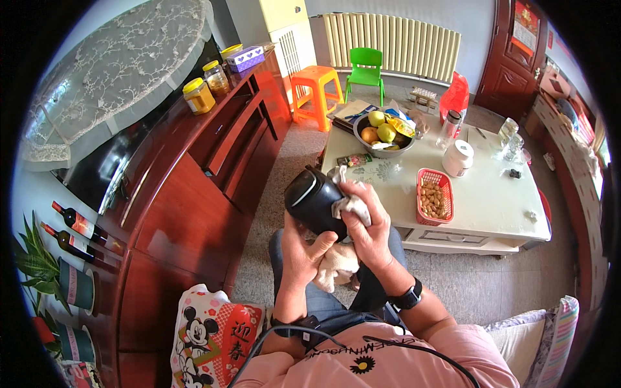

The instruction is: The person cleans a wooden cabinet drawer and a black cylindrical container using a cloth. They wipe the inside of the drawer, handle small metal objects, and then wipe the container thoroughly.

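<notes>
A glossy black rounded object (315,208) is raised in front of me above my lap, tilted, with a pale curved line near its top end. What kind of object it is I cannot tell. My left hand (302,250) supports it from below, thumb pointing right. On its right side, my right hand (369,228) pinches a pale cloth (356,207) against the black surface. More light-coloured cloth (337,266) hangs in folds beneath the object, between my wrists. Part of the object's underside is hidden by my hands and the cloth.
Beyond my hands stands a low white table (388,179) with a fruit bowl (383,150), a red basket of nuts (433,201), a white jar (457,158) and a bottle (449,130). A reddish-brown cabinet (179,208) runs along the left. A cushion (213,334) lies lower left.
</notes>
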The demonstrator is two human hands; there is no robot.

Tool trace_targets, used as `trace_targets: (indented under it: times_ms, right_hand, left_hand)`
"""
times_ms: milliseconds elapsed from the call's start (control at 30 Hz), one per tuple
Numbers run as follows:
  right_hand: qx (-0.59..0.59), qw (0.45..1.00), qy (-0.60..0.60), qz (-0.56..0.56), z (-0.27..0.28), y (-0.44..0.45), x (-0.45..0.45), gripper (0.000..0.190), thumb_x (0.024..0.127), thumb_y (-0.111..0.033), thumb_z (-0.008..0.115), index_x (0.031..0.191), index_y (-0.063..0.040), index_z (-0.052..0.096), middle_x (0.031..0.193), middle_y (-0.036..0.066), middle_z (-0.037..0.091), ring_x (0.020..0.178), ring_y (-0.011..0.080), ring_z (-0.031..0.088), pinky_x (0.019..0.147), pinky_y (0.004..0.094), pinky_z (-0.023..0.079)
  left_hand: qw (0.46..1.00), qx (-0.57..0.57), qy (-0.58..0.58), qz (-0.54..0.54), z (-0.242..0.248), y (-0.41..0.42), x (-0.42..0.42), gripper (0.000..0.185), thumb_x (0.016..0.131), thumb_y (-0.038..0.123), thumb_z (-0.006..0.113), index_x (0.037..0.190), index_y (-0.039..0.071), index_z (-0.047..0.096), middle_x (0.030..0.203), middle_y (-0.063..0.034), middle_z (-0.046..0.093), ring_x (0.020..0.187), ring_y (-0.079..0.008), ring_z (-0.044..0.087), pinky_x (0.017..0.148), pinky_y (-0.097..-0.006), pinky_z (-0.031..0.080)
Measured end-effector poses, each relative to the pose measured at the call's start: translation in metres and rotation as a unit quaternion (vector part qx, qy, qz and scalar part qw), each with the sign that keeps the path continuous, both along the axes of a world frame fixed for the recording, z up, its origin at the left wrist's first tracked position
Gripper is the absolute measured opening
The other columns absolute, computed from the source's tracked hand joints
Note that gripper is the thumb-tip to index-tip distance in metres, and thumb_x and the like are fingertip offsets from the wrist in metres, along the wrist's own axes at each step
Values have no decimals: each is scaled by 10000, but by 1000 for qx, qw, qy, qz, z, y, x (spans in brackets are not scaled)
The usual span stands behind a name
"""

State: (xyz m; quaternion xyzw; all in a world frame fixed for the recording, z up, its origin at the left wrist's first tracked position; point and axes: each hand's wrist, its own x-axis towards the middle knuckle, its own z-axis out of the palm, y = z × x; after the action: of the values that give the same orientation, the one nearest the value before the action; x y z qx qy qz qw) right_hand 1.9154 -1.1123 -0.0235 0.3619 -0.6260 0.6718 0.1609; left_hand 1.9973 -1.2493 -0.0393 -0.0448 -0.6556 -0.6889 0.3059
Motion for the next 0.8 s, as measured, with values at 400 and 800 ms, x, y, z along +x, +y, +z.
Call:
trace_targets:
  times_ms: [400,800]
  right_hand:
    - [62,982,-90,152,56,5,-35,328,977,-188,597,1250,-18,662,1072,129,690,956,217,672,872,345,527]
    - [-39,966,-188,171,-16,12,-35,358,1075,-284,602,1325,-31,645,955,-21,633,851,45,530,764,238,472]
  left_hand:
    - [997,-73,-9,6,16,2,-15,875,709,176,953,1389,-5,433,1262,-140,633,1136,-200,644,975,-346,539]
    - [985,139,-54,-92,-3,-4,-18,983,663,327,978,1440,-26,491,1309,-124,624,1161,-225,640,1005,-369,527]
